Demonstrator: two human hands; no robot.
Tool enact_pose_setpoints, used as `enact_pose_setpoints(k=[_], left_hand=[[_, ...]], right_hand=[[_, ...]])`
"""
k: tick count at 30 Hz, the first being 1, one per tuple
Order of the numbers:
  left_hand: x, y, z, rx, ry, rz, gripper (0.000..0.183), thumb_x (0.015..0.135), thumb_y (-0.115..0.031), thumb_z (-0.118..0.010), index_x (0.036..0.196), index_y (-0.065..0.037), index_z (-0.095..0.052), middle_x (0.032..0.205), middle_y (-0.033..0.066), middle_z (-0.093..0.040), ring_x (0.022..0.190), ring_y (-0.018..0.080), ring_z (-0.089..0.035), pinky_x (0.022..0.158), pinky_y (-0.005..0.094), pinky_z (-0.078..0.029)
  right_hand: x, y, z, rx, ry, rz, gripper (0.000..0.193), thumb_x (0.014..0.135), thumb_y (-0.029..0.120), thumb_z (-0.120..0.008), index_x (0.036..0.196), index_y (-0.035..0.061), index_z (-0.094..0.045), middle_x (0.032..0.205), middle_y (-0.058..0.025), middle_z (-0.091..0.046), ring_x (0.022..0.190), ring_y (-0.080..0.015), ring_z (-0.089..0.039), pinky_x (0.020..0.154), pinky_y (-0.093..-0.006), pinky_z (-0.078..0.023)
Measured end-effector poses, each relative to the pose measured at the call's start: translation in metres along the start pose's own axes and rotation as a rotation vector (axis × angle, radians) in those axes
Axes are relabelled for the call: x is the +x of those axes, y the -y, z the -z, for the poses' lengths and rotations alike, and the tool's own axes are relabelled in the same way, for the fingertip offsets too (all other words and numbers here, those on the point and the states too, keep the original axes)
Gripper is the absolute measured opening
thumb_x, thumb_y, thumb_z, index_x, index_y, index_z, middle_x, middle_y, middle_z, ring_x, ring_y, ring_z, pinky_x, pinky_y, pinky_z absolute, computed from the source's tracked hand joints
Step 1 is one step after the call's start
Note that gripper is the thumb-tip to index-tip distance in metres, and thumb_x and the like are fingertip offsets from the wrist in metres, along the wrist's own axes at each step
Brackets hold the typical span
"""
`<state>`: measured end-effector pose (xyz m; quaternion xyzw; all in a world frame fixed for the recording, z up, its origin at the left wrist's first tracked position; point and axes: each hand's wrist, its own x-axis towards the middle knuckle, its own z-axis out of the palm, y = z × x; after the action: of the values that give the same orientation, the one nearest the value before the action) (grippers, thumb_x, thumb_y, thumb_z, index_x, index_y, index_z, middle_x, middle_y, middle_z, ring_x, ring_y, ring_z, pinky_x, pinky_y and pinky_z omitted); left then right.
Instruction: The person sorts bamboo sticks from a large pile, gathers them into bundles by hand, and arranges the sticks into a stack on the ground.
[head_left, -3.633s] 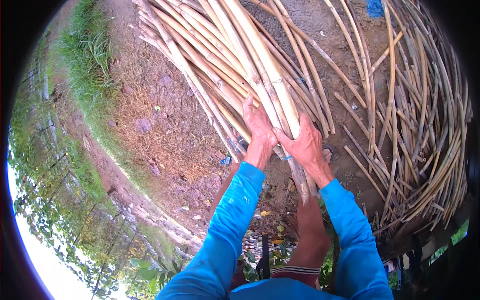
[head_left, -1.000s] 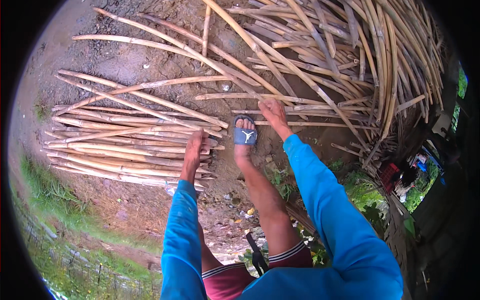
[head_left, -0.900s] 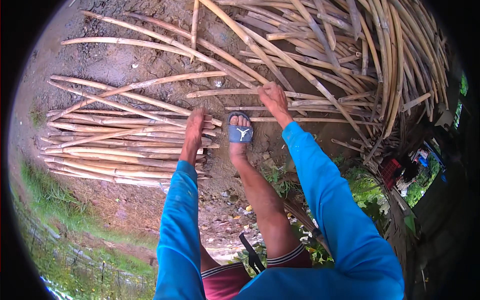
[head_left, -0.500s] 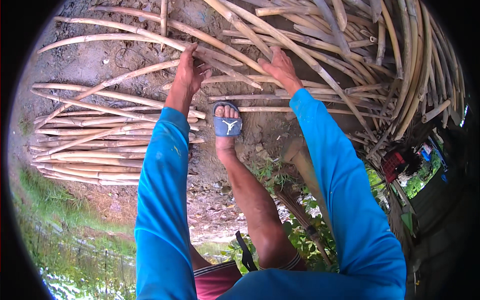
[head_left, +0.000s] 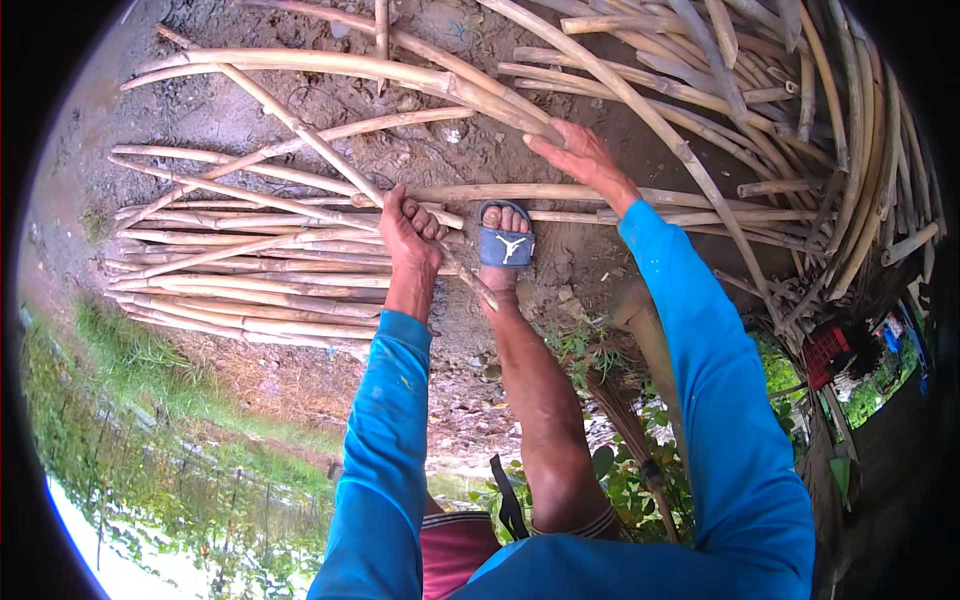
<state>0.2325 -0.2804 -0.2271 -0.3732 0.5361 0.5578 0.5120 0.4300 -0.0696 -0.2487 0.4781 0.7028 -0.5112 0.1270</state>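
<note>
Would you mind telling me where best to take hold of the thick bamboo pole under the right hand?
Probably at its near, thick end, where the right hand already rests. The bamboo pole lies flat on the dirt, running up-left, crossed by thinner canes further along. Come from above and wrap around the bare end.

An outdoor rural work yard for bamboo or cane. Long dried poles (head_left: 250,290) lie in rows on bare packed earth (head_left: 590,265), with a larger tangled heap (head_left: 800,120) at the right. Grass (head_left: 150,370) and leafy plants (head_left: 620,480) border the ground at the lower edge.
</note>
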Motion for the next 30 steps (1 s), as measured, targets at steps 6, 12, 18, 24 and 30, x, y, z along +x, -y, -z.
enact_pose_setpoints(k=[6, 12, 18, 24, 30], left_hand=[[-0.028, -0.004, 0.031, -0.001, -0.071, -0.152, 0.048, 0.095, -0.041, -0.062, 0.062, -0.021, -0.033, 0.047, -0.0049, -0.026, 0.038, 0.0134, -0.026, 0.042, 0.0319, -0.026], [-0.073, 0.006, 0.066, -0.127, -0.121, -0.220, 0.044, 0.095, -0.029, -0.068, 0.064, -0.017, -0.038, 0.053, -0.0044, -0.031, 0.040, 0.0109, -0.030, 0.039, 0.0291, -0.028], [-0.058, 0.023, 0.084, -0.155, -0.198, -0.294, 0.022, 0.097, -0.027, -0.066, 0.088, -0.010, -0.054, 0.063, -0.0054, -0.036, 0.046, 0.0069, -0.035, 0.040, 0.0259, -0.029], [-0.031, 0.043, 0.036, -0.339, -0.167, -0.215, 0.029, 0.094, -0.028, -0.065, 0.075, -0.015, -0.047, 0.056, -0.0052, -0.033, 0.044, 0.0092, -0.033, 0.040, 0.0285, -0.029], [-0.067, 0.094, -0.036, -0.275, 0.049, -0.137, 0.023, 0.096, -0.023, -0.059, 0.078, -0.009, -0.059, 0.061, -0.0026, -0.046, 0.057, 0.0115, -0.049, 0.057, 0.0270, -0.045]], right_hand=[[0.027, 0.057, -0.023, 0.053, 0.038, 0.120, 0.067, 0.085, 0.062, -0.068, 0.108, -0.0006, -0.072, 0.091, -0.0221, -0.071, 0.093, -0.0394, -0.069, 0.082, -0.0462, -0.052], [0.088, 0.109, -0.032, 0.093, -0.083, 0.354, 0.069, 0.088, 0.057, -0.069, 0.107, -0.0096, -0.065, 0.083, -0.0197, -0.064, 0.084, -0.0297, -0.064, 0.078, -0.0408, -0.049], [0.107, 0.109, -0.062, 0.787, 0.172, 0.201, 0.057, 0.097, 0.036, -0.068, 0.144, 0.0086, -0.052, 0.129, -0.0136, -0.062, 0.106, -0.0178, -0.069, 0.087, -0.0336, -0.057], [0.080, 0.118, -0.023, 0.296, -0.062, 0.188, 0.040, 0.089, 0.047, -0.073, 0.087, 0.0074, -0.064, 0.066, 0.0048, -0.052, 0.052, -0.0062, -0.046, 0.046, -0.0264, -0.037], [-0.026, 0.047, 0.067, -0.130, -0.196, -0.022, 0.041, 0.089, 0.040, -0.070, 0.094, -0.0001, -0.069, 0.068, -0.0093, -0.062, 0.061, -0.0214, -0.052, 0.061, -0.0392, -0.046]])
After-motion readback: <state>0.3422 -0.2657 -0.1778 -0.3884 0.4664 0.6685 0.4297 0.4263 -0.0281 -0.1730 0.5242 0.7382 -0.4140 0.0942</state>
